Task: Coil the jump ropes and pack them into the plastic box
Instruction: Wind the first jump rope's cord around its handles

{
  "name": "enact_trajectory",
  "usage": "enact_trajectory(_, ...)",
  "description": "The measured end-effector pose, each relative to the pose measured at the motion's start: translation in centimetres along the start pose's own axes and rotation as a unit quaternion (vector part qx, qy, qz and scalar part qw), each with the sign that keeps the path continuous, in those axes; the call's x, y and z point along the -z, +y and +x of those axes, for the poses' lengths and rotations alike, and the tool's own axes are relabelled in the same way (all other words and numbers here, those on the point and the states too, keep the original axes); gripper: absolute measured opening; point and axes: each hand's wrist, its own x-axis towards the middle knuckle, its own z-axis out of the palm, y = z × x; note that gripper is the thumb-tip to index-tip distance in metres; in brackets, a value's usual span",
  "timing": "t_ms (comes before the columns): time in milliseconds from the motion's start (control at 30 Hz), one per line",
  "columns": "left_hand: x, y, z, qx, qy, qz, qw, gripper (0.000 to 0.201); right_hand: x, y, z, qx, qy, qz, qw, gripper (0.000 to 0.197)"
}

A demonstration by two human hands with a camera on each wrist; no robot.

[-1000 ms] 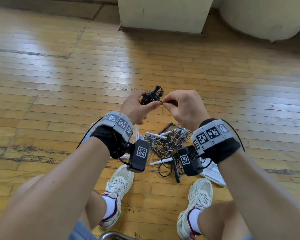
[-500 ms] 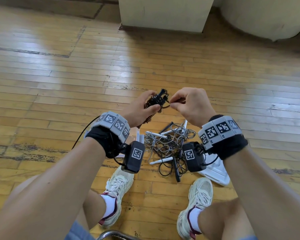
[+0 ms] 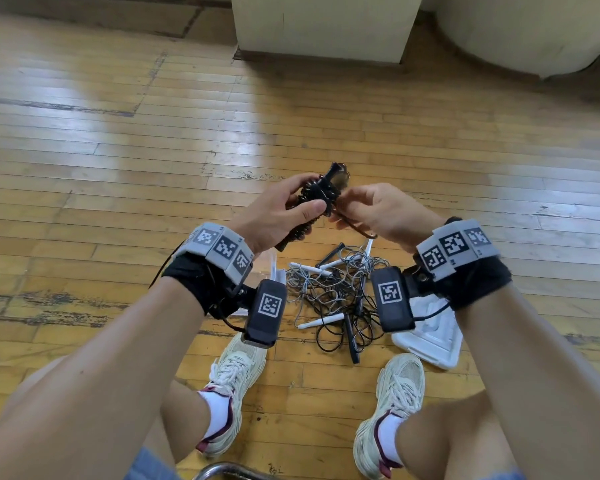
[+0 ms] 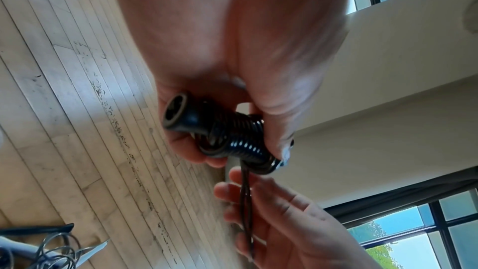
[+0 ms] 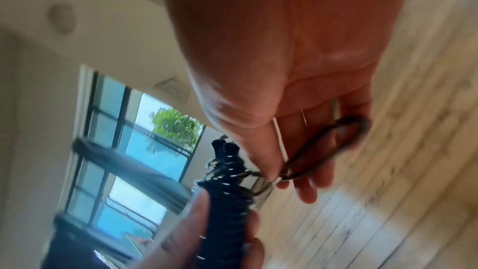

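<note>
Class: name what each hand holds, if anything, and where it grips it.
The left hand grips the black rope bundle around its wound handles. The right hand pinches the rope's loose end loop beside the bundle.

Both hands work a black jump rope above the wooden floor [image 3: 118, 174].
The left hand [image 3: 274, 216] grips the wound black jump rope [image 3: 317, 199]; the right hand [image 3: 378, 213] pinches its loose cord end. Below lie tangled ropes [image 3: 333, 292], a white lid [image 3: 433, 334] and two sneakers.
</note>
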Motion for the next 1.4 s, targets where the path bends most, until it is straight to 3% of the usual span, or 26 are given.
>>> enact_trajectory(133,-0.1,-0.1,0.2,-0.005,0.044,0.01,0.999,0.041,0.4,1.0,0.2,0.003,0.02,-0.162,0.987,0.014)
enact_trajectory(267,-0.2,-0.4,0.6,0.017,0.117,-0.018,0.993,0.029,0.1,1.1,0.4,0.084,0.177,-0.149,0.969,0.012)
enact_trajectory(400,-0.5,-0.3,0.8,0.059,0.165,-0.092,0.98,0.02,-0.4,1.1,0.5,0.149,0.212,-0.138,0.956,0.019)
enact_trajectory(567,-0.2,0.4,0.9,0.09,0.171,-0.267,0.944,0.025,-0.8,1.1,0.6,0.211,0.203,-0.213,0.932,0.026)
enact_trajectory(667,0.3,0.6,0.7,0.071,0.153,-0.33,0.929,0.034,-1.0,1.4,0.7,0.176,0.15,-0.207,0.951,0.026)
enact_trajectory(767,0.6,0.5,0.6,0.058,0.135,-0.321,0.936,0.041,-1.2,1.0,0.4,0.103,0.065,-0.15,0.981,0.02)
enact_trajectory(833,0.9,0.5,0.4,0.053,0.11,-0.317,0.94,0.034,-1.1,0.7,0.3,0.075,0.022,-0.122,0.989,0.015)
enact_trajectory(967,0.8,0.8,0.1,0.049,0.053,-0.27,0.96,0.028,-1.1,0.1,0.6,0.058,0.004,0.006,0.998,0.04)
enact_trajectory(1100,0.3,1.1,-0.3,0.043,-0.016,-0.212,0.976,0.027,-1.1,-0.3,0.8,0.031,-0.026,0.155,0.987,0.032)
enact_trajectory(1233,0.1,1.4,-0.4,0.04,-0.029,-0.189,0.981,0.023,-1.0,-0.5,0.5,0.019,-0.05,0.174,0.983,0.023)
enact_trajectory(1400,0.1,1.1,-0.2,0.031,-0.009,-0.159,0.987,0.023,-1.2,-0.8,0.6,-0.026,-0.018,0.15,0.988,0.019)
